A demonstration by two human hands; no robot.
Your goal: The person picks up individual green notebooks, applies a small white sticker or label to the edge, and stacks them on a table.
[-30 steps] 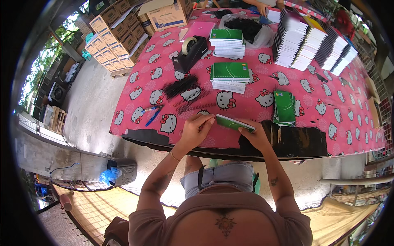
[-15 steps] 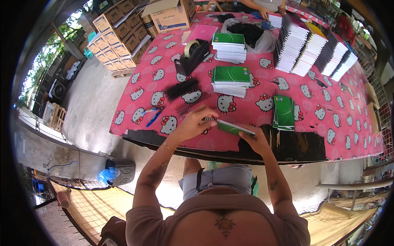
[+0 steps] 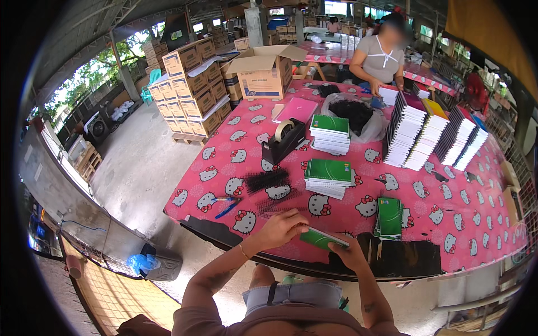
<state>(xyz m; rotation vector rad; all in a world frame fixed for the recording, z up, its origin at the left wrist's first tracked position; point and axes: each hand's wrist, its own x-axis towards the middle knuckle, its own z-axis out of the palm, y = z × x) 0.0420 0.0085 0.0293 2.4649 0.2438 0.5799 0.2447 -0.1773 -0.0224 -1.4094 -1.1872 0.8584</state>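
Note:
My right hand (image 3: 348,250) grips the right end of a small green-covered notebook (image 3: 320,238), held tilted over the table's front edge. My left hand (image 3: 284,228) is closed, fingertips pinched at the notebook's left end; what lies between them is too small to make out. Just beyond my left hand lie black spiral binding coils (image 3: 266,180), some bunched and some spread loose. Blue-handled pliers (image 3: 228,207) rest to their left. A stack of green notebooks (image 3: 329,172) stands ahead, with another green stack (image 3: 330,126) behind it. Several green notebooks (image 3: 389,217) overlap in a low pile to the right.
A black tape dispenser (image 3: 284,143) and a pink sheet (image 3: 297,110) lie farther back. Tall spiral notebook stacks (image 3: 404,131) stand back right, beside a plastic bag of black coils (image 3: 354,115). A co-worker (image 3: 381,56) handles paper across the table. Cartons (image 3: 193,92) are piled at left.
The view has tipped up, showing more of the co-worker and the room behind. Both hands still hold at the green notebook, with little change in their grip.

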